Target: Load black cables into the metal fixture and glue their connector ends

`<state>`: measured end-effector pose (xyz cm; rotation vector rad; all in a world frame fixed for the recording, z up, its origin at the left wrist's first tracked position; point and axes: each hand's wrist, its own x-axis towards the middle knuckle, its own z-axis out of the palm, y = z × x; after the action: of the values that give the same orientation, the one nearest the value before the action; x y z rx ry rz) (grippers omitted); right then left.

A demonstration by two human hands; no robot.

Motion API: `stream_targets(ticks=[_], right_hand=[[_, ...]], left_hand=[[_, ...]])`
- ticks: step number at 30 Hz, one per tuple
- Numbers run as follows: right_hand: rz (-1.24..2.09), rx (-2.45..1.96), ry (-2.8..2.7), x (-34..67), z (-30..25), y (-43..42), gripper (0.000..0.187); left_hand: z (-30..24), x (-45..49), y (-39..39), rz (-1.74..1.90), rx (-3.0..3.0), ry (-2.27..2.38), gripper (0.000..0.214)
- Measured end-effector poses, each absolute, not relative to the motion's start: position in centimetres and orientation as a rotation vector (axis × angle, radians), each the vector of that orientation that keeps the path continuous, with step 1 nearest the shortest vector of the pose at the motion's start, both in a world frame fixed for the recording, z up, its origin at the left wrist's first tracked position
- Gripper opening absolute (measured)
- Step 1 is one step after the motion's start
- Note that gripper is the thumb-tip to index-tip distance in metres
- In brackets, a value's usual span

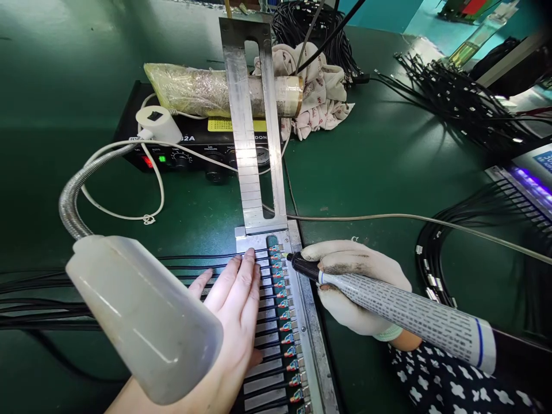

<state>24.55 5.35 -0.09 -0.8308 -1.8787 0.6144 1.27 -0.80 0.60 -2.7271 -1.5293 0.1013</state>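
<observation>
My left hand (235, 299) lies flat with fingers stretched out on black cables laid across a metal fixture (311, 328). The fixture holds a row of several small connector ends (282, 293). My right hand (356, 284), in a soiled white glove, grips a grey dispensing syringe (409, 316) like a pen. Its dark tip (295, 261) touches the topmost connector in the row. A thin hose runs off from the syringe's far end to the right.
A white gooseneck lamp head (142, 313) hangs close in front, hiding my left wrist. Behind stand a black dispenser controller (190, 155), a slotted metal bar (252, 126), a wrapped roll (202, 89) and a rag. Bundles of black cables (452, 92) lie at right.
</observation>
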Motion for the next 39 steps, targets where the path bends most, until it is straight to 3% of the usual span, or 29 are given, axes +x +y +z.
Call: stream_targets(ticks=[39], right_hand=[[0.601, -0.84, -1.904, 24.67, 0.14, 5.49, 0.024]], left_hand=[[0.69, 1.14, -0.74, 0.08, -2.739, -1.481, 0.074]])
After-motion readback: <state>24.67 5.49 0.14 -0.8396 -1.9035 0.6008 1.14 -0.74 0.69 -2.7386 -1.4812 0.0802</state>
